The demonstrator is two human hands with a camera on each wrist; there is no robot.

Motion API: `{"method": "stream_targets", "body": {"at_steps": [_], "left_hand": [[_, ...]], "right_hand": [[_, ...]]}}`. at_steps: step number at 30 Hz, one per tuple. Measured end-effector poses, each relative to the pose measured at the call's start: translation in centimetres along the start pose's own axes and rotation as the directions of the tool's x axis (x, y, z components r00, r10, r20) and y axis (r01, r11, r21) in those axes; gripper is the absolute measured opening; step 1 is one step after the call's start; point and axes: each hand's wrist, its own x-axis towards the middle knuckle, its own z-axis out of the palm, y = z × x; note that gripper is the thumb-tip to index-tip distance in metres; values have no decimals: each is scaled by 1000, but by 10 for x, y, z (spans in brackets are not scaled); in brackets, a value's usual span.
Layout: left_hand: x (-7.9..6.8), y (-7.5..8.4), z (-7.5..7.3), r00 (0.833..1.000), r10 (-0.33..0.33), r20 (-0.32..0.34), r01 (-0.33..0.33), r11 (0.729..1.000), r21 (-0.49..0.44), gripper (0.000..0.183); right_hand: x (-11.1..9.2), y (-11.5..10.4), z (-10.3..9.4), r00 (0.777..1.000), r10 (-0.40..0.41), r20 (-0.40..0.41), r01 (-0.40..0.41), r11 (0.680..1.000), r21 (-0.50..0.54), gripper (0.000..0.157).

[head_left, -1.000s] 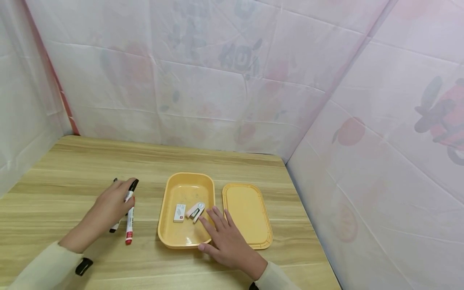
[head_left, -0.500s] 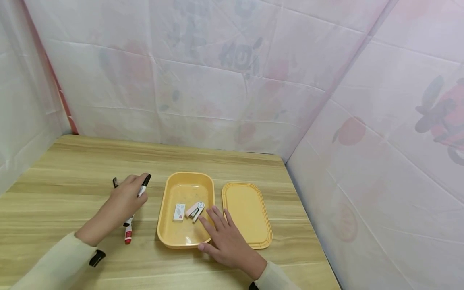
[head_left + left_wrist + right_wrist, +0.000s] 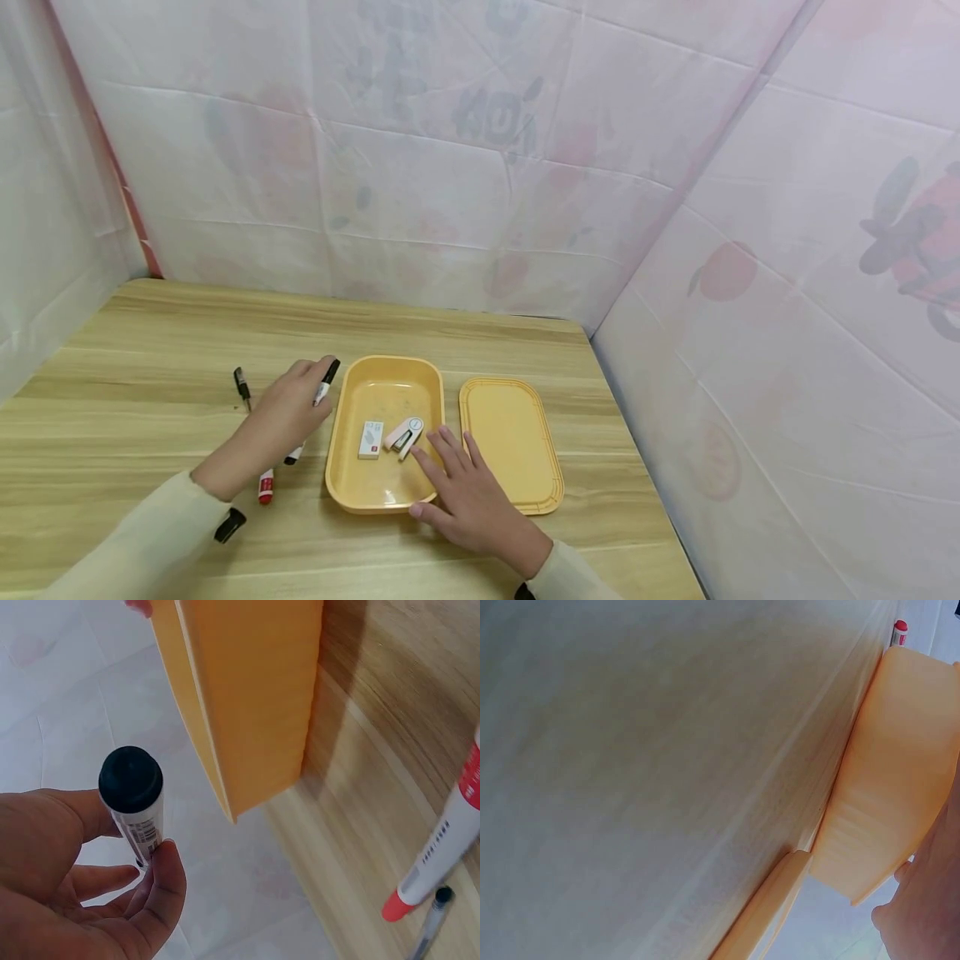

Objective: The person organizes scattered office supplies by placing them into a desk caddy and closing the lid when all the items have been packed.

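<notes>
My left hand [image 3: 276,421] pinches a white marker with black ends [image 3: 323,392], raised just left of the yellow plastic box [image 3: 360,493]. In the left wrist view, thumb and fingertips hold the marker [image 3: 139,799] around its barrel, one black end facing the camera. Inside the box lie a small white carton [image 3: 371,440] with a red mark and a pale pink stapler [image 3: 405,437]. My right hand [image 3: 480,508] has its fingers spread over the box's near right corner, thumb at the front rim. The right wrist view shows only part of this hand [image 3: 926,900].
A yellow lid [image 3: 510,437] lies flat right of the box. On the table at left, a red-capped marker [image 3: 266,486] is partly covered by the left arm, near a black-capped pen [image 3: 242,383]. Printed sheets [image 3: 420,208] wall in the table's back and sides.
My left hand has lifted the black-ended marker away from the red marker and pen and carried it right, up to the box's left side. The right hand has stayed in place.
</notes>
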Motion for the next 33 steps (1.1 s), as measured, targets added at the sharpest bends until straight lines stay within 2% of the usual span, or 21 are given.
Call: {"method": "stream_targets", "body": {"at_steps": [9, 14, 19, 27, 33], "left_hand": [[9, 11, 15, 999, 16, 43, -14, 999, -39, 55], [12, 16, 24, 996, -6, 85, 13, 997, -81, 59], [15, 17, 34, 994, -16, 107, 24, 997, -80, 61], [18, 21, 49, 993, 8, 119, 2, 997, -80, 67], [20, 28, 57, 989, -21, 149, 32, 997, -74, 70]], "right_hand": [[1, 1, 1, 1000, -12, -17, 12, 1000, -13, 71], [0, 1, 0, 1000, -8, -14, 8, 1000, -20, 71], [0, 1, 1, 1000, -12, -20, 11, 1000, -26, 71], [0, 1, 2, 1000, -10, -24, 9, 1000, -28, 70], [0, 2, 4, 999, -17, -37, 15, 999, -42, 71]]}}
